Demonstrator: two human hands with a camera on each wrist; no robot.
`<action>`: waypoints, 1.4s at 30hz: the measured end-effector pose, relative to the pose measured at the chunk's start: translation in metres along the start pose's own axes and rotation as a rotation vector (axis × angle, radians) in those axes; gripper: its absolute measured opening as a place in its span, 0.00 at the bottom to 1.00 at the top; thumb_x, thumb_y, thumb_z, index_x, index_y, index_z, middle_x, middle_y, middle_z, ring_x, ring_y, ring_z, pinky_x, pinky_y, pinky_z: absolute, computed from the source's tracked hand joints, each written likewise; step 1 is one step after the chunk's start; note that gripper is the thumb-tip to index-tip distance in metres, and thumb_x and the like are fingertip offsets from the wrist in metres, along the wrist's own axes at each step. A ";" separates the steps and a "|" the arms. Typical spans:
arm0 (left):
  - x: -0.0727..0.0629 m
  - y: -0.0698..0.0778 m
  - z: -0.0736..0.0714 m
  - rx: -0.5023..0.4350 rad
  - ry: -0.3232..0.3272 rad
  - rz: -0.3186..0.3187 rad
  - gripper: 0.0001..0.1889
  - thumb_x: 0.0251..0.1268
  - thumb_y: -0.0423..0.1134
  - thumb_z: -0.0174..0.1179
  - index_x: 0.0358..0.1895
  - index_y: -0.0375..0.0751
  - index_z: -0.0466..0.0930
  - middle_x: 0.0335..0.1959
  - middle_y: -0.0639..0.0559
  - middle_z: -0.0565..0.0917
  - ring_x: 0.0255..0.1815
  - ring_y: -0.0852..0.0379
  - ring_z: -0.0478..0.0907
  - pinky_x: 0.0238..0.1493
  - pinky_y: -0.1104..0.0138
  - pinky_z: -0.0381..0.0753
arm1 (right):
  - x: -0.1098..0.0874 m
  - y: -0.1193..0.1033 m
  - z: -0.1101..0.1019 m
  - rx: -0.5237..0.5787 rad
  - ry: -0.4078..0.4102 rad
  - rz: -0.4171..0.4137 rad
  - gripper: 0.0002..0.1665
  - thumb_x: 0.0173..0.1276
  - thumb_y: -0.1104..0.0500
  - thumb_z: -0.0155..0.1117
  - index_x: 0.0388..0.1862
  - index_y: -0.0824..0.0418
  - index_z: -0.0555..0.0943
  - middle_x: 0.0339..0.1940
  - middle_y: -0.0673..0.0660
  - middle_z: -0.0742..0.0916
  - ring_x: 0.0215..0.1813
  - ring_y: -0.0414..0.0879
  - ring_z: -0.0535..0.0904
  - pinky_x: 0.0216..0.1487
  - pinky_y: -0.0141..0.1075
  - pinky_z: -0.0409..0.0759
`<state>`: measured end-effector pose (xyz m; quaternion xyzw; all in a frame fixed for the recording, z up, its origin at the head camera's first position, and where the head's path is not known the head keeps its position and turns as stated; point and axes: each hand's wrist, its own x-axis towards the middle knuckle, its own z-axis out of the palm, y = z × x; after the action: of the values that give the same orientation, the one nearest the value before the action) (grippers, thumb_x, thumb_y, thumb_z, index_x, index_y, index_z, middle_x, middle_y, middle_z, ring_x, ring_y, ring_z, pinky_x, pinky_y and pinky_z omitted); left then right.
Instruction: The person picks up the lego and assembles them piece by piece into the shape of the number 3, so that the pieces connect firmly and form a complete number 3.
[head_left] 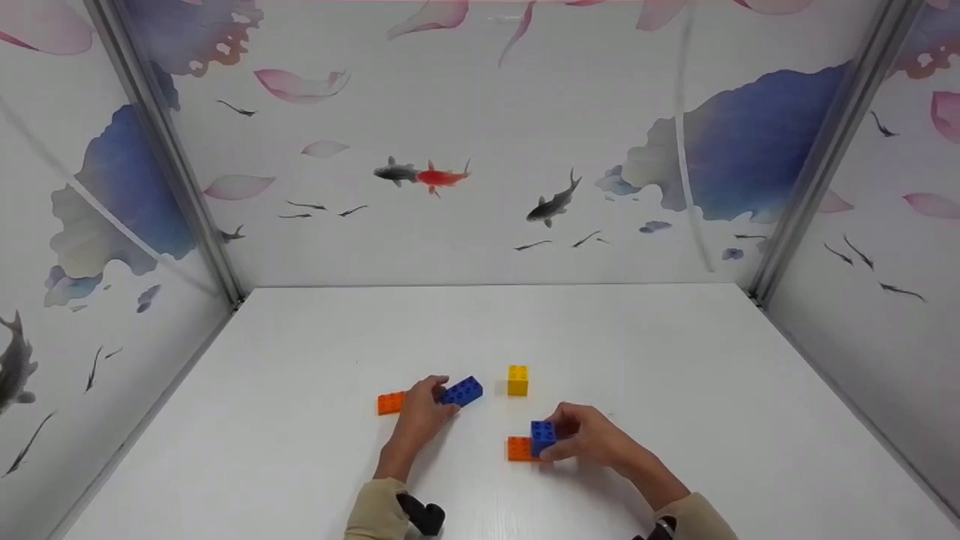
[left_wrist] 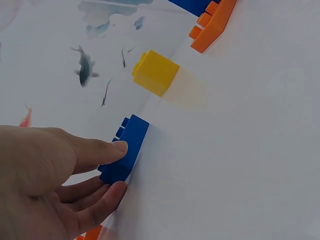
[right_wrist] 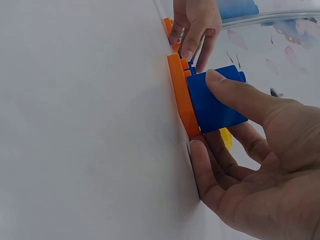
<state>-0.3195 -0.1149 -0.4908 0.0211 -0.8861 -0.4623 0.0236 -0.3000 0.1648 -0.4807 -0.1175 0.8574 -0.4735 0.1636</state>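
My left hand (head_left: 421, 412) pinches a long blue brick (head_left: 463, 392) between thumb and fingers. In the left wrist view, the thumb lies on the side of that blue brick (left_wrist: 127, 150). A flat orange brick (head_left: 390, 403) lies just left of this hand, partly hidden by it. My right hand (head_left: 596, 437) grips a square blue brick (head_left: 543, 435), which sits on the right end of another orange brick (head_left: 519, 448). In the right wrist view, the thumb presses the square blue brick (right_wrist: 215, 102) above the orange brick (right_wrist: 182, 97).
A yellow brick (head_left: 517, 381) stands on the white table (head_left: 300, 345) beyond and between the hands. Printed panels with fish and petals form a back wall (head_left: 465, 225) and side walls, joined by metal corner posts.
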 end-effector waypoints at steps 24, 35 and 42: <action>-0.012 0.033 -0.023 -0.147 -0.078 -0.008 0.25 0.71 0.38 0.62 0.68 0.34 0.73 0.60 0.37 0.79 0.50 0.50 0.82 0.47 0.64 0.87 | -0.001 -0.001 0.000 -0.022 -0.007 -0.012 0.21 0.52 0.55 0.82 0.41 0.56 0.80 0.45 0.52 0.84 0.48 0.47 0.75 0.56 0.40 0.78; -0.021 0.059 -0.022 -0.262 -0.236 0.105 0.23 0.70 0.40 0.62 0.66 0.36 0.75 0.59 0.36 0.79 0.52 0.44 0.84 0.52 0.59 0.87 | -0.003 -0.002 -0.002 -0.021 0.015 0.026 0.21 0.53 0.56 0.81 0.42 0.56 0.80 0.46 0.52 0.84 0.49 0.47 0.76 0.58 0.42 0.79; -0.029 0.062 -0.020 -0.271 -0.356 0.202 0.23 0.69 0.43 0.63 0.63 0.36 0.78 0.59 0.35 0.80 0.50 0.43 0.86 0.51 0.58 0.87 | -0.003 0.001 0.000 -0.015 0.002 -0.003 0.21 0.54 0.55 0.81 0.43 0.56 0.80 0.46 0.52 0.85 0.49 0.47 0.76 0.59 0.44 0.80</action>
<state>-0.2903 -0.0937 -0.4291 -0.1526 -0.8037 -0.5689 -0.0842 -0.2968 0.1665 -0.4810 -0.1197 0.8610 -0.4673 0.1610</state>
